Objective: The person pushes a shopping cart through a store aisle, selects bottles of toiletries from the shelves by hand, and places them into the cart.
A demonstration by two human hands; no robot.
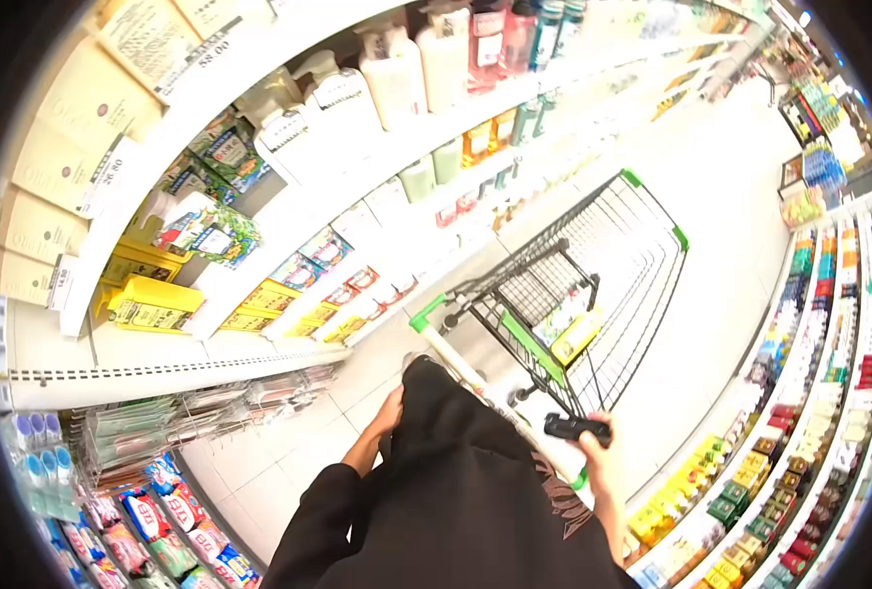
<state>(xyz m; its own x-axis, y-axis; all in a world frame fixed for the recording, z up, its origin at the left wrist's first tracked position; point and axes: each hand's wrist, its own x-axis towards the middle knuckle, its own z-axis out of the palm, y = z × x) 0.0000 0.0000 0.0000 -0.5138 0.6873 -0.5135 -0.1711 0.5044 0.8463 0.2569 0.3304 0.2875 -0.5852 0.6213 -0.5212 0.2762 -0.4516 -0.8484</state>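
My right hand [601, 459] is closed around a small black oblong object [569, 426], whose kind I cannot make out. It is beside the right end of the cart's pale handle bar [456, 359]. The shopping cart [642, 250], of dark wire with green corners, stands in front of me. In its child-seat part lie a yellow pack [577, 338] and a green-and-white pack [558, 320]. My left hand [389, 410] hangs at my side near the dark clothing, away from the handle, its fingers mostly hidden.
Shelves on the left hold cream boxes [97, 103], pump bottles [392, 79] and yellow boxes [156, 302]. Bagged goods [146, 515] fill the lower left. Along the right runs a curved-looking shelf of small packs [780, 422]. Pale tiled floor [740, 196] continues past the cart.
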